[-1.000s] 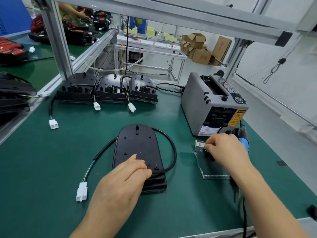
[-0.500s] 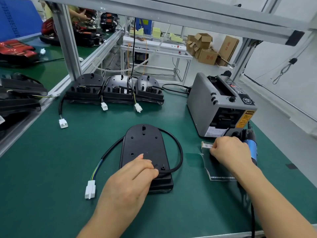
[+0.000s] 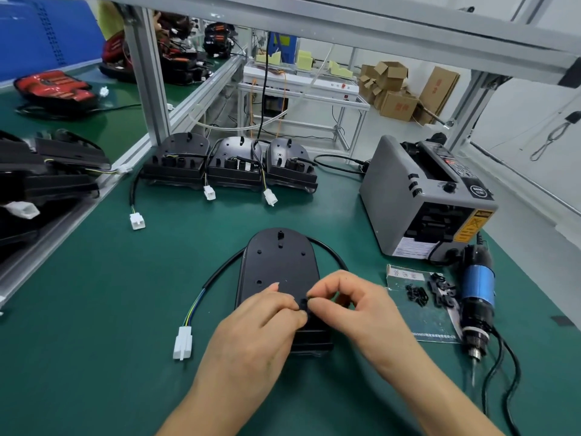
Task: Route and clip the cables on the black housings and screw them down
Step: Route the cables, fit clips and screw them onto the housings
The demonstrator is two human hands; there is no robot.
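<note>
So the right hand [image 3: 352,309] has thumb and forefinger pinching a tiny black clip [image 3: 303,305], with its other fingers [image 3: 327,286] curled up loosely above it. The left hand [image 3: 257,325] comes in from the other side. Its fingers [image 3: 283,305] are close together and pretty straight, pressing down on the near end of the black housing [image 3: 276,269], with the tips right up against the clip. Can't tell if they're also catching the cable under there.

The housing lies flat on the green desk [image 3: 94,341], rounded end pointing away. Its black cable [image 3: 333,256] loops round the far end from right to left, then runs back along the left side. It ends in coloured wires and a white connector [image 3: 183,343] lying on the mat, just left of the left wrist.

Right of the hands there's a clear bag [image 3: 430,325] with small black screws [image 3: 416,295] and more clips on it. A blue-and-black electric screwdriver [image 3: 476,297] lies just beside that, bit pointing toward the near edge. Behind those sits a grey tape dispenser [image 3: 408,196].

At the back of the desk three more housings [image 3: 234,166] are lined up, their connectors hanging forward. An aluminium frame post [image 3: 151,83] stands at the back left. Past it there's another green desk with red and black parts, a white rack [image 3: 301,86] and some cardboard boxes [image 3: 399,89] against the wall.
</note>
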